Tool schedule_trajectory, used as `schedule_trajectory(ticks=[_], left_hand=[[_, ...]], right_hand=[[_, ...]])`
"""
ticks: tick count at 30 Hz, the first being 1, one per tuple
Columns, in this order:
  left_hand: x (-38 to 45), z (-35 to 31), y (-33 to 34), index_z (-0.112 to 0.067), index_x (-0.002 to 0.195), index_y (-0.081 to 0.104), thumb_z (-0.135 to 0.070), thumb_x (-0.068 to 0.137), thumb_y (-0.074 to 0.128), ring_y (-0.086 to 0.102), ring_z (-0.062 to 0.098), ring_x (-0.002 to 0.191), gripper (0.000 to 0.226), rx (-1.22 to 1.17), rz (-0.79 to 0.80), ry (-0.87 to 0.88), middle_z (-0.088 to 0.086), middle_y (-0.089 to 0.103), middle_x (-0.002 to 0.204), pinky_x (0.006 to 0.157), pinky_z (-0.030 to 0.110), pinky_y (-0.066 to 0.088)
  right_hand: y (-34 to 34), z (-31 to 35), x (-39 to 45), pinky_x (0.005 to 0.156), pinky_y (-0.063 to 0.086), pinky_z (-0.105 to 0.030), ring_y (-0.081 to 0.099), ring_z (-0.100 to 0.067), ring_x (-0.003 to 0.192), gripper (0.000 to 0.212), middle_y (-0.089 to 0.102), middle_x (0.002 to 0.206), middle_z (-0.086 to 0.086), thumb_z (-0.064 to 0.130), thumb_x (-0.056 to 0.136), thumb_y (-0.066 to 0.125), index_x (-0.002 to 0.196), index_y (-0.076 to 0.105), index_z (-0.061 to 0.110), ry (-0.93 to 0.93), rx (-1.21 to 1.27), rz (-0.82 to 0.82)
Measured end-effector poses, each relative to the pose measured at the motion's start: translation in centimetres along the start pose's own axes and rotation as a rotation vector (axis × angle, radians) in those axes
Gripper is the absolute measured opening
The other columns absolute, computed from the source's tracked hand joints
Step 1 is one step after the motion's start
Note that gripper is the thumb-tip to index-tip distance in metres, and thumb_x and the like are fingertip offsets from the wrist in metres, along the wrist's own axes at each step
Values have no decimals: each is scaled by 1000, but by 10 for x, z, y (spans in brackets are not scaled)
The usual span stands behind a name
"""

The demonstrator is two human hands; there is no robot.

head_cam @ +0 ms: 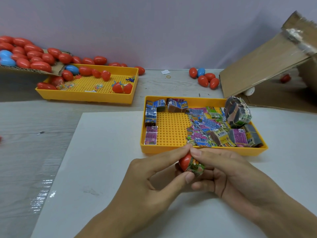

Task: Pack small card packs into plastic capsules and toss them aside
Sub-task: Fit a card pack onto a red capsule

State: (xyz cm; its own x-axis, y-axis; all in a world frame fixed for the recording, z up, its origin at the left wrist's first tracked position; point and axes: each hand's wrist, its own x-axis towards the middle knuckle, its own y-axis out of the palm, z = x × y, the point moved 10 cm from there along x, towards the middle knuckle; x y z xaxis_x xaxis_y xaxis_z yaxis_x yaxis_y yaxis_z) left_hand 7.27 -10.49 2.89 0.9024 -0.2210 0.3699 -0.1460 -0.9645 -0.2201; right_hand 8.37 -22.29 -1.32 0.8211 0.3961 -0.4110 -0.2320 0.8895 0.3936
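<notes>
Left hand (154,176): gripped the red capsule half (185,162)
Right hand (228,172): pinched the card pack (197,166), pressing toward 9 o'clock
Handling: pack looked light, bendy; shell seemed slick, best held at its rim

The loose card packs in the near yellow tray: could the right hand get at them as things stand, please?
Probably yes, once freed. The right hand and left hand both grip the red capsule half with a card pack in it. The loose card packs lie uncovered in the open near yellow tray just beyond.

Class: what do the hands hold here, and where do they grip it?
Left hand pinches the red capsule half by its sides; right hand presses the card pack in.
</notes>
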Motion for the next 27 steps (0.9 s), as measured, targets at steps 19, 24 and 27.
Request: schedule_trajectory(ticks=[19,24,27], left_hand=[[-1,11,-20,-29,123,67,-20,80,77,70,16,108,45,-170,-139,-33,-7,74,115,94,30,55],[-1,7,-22,-26,118,70,-16,80,76,72,18,103,40,-161,-155,-8,-5,75,110,92,29,56],[-1,4,-25,-27,111,72,-19,80,76,74,18,95,32,-179,-173,-13,-4,76,103,86,25,57]], right_hand=[[4,59,-31,70,59,-27,70,-18,94,34,73,100,0,11,69,83,97,74,27,-724,-590,-240],[15,60,-39,70,58,-27,66,-21,105,31,70,106,2,4,73,76,99,70,20,-864,-719,-198],[11,59,-36,63,58,-28,70,-19,90,24,73,97,-1,22,75,78,98,73,27,-757,-631,-226]])
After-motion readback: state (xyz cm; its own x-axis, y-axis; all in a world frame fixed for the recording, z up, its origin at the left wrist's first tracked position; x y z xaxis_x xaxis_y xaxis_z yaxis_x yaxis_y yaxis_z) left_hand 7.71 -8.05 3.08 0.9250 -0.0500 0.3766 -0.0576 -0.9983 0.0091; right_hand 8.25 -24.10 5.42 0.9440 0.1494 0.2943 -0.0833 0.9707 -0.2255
